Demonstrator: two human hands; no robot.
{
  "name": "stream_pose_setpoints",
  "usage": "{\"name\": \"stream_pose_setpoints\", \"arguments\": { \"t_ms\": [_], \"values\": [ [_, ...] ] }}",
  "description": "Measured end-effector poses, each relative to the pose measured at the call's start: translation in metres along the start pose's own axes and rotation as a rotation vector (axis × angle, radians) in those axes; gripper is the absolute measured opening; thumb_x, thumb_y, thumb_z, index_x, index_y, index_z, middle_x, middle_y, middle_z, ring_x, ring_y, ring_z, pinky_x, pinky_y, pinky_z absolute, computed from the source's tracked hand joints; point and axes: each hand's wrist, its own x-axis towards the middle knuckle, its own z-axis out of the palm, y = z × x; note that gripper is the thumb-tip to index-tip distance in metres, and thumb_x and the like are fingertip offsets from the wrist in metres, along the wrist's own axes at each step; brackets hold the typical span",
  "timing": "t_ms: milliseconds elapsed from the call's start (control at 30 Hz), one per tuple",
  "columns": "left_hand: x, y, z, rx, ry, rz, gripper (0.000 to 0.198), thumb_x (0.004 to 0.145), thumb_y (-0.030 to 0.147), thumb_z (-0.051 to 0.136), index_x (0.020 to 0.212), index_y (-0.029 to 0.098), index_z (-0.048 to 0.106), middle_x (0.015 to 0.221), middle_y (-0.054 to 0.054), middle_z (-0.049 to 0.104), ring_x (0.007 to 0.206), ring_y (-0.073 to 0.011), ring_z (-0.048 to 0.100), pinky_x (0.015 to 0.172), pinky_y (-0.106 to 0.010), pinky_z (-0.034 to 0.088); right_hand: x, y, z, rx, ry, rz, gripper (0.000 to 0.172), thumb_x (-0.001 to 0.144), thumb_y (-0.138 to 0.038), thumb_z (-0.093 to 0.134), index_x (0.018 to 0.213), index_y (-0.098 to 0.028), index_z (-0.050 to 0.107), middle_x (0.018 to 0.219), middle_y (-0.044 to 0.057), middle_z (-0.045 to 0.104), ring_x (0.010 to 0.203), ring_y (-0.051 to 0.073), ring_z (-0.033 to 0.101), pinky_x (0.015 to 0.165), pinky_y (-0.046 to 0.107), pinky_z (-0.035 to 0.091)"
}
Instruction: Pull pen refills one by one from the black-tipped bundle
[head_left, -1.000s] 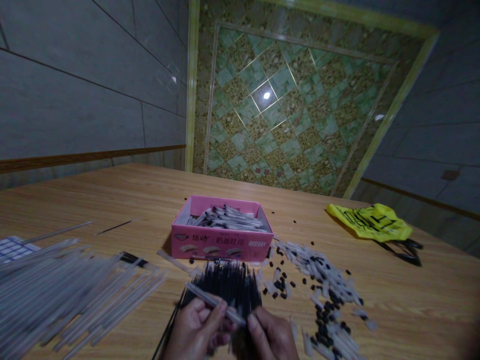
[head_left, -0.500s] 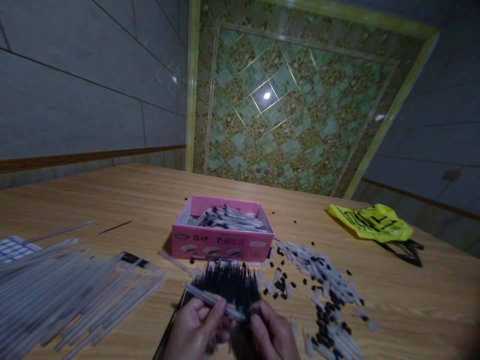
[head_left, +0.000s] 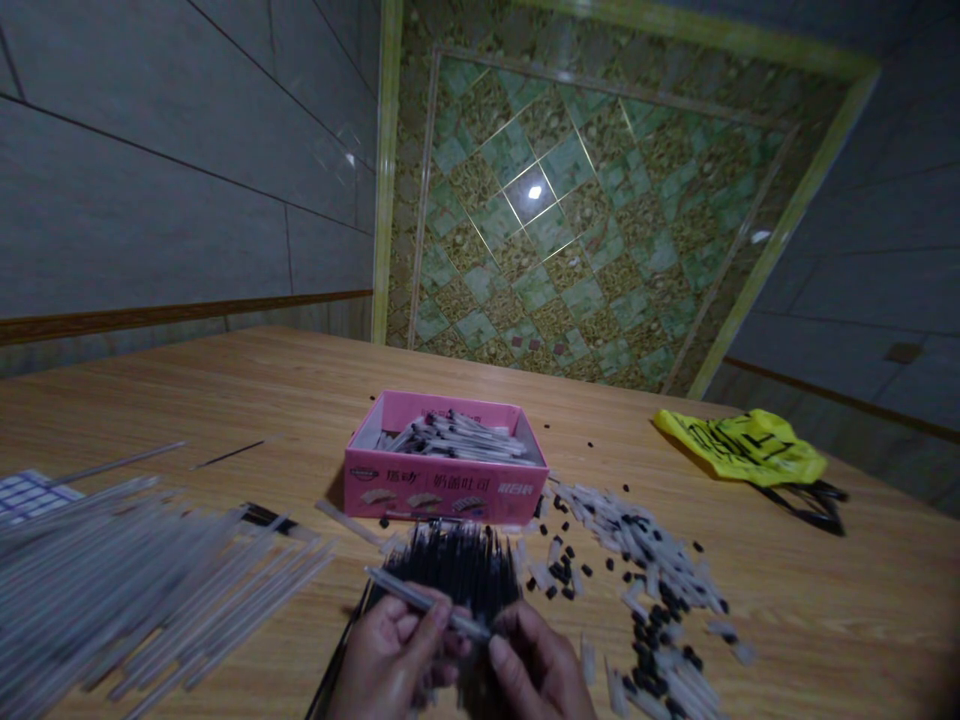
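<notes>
My left hand (head_left: 401, 645) pinches a thin clear plastic tube (head_left: 409, 592) between thumb and fingers, the tube slanting down to the right. At its lower right end, the thumb and forefinger of my right hand (head_left: 536, 655) are closed together; any small part between them is hidden. Under and beyond both hands lies a dense bundle of thin black sticks (head_left: 465, 560). Right behind that bundle stands a pink box (head_left: 442, 492), holding a pile of short clear tubes with dark ends (head_left: 465, 438).
Many long clear tubes (head_left: 112, 590) lie at the left, beside a blue-checked white item (head_left: 34, 495). Short clear sleeves (head_left: 637, 530) and small black plugs (head_left: 656, 630) are scattered at the right. A yellow bag (head_left: 739, 445) with black handles lies on the wooden table (head_left: 225, 390).
My right thumb and fingertips have shifted slightly left and down against the tube's end. My left hand and the tube hold nearly the same position.
</notes>
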Motion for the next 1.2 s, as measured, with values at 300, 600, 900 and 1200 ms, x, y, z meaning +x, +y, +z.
{"name": "stream_pose_setpoints", "arguments": {
  "t_ms": [300, 600, 900, 1200],
  "values": [
    [-0.001, -0.003, 0.001, 0.037, -0.055, 0.01, 0.034, 0.058, 0.041, 0.074, 0.072, 0.015, 0.057, 0.053, -0.004, 0.067, 0.044, -0.0115, 0.056, 0.038, -0.018, 0.037, 0.002, 0.003, 0.001, 0.405, 0.069, 0.381, 0.047, 0.066, -0.058, 0.065, 0.056, -0.014, 0.053, 0.038, -0.002, 0.052, 0.031, 0.006, 0.044, 0.032, 0.014, 0.031],
    [-0.002, 0.004, 0.001, -0.098, -0.047, -0.069, 0.03, 0.066, 0.041, 0.068, 0.078, 0.014, 0.063, 0.046, 0.003, 0.053, 0.039, -0.0068, 0.046, 0.037, -0.017, 0.03, 0.017, -0.032, -0.025, 0.479, 0.045, 0.42, 0.063, 0.079, -0.062, 0.044, 0.097, -0.004, 0.059, 0.058, 0.012, 0.067, 0.032, 0.011, 0.056, 0.032, 0.018, 0.042],
    [-0.005, 0.006, 0.001, -0.092, -0.062, -0.096, 0.032, 0.067, 0.044, 0.065, 0.078, 0.014, 0.066, 0.043, 0.006, 0.041, 0.037, -0.0039, 0.028, 0.036, -0.017, 0.018, 0.027, -0.03, -0.051, -0.642, 0.171, -0.141, 0.017, 0.079, -0.026, 0.055, 0.088, -0.021, 0.069, 0.096, 0.009, 0.065, 0.095, 0.026, 0.053, 0.082, 0.035, 0.041],
    [-0.006, 0.006, 0.002, -0.086, -0.073, -0.133, 0.03, 0.066, 0.044, 0.066, 0.075, 0.015, 0.064, 0.043, 0.006, 0.043, 0.036, -0.0035, 0.027, 0.036, -0.017, 0.014, 0.03, -0.035, -0.054, -1.23, -0.026, -0.17, 0.048, 0.071, 0.001, 0.042, 0.106, -0.027, 0.059, 0.094, 0.002, 0.065, 0.09, 0.023, 0.047, 0.073, 0.029, 0.04]
  ]
}}
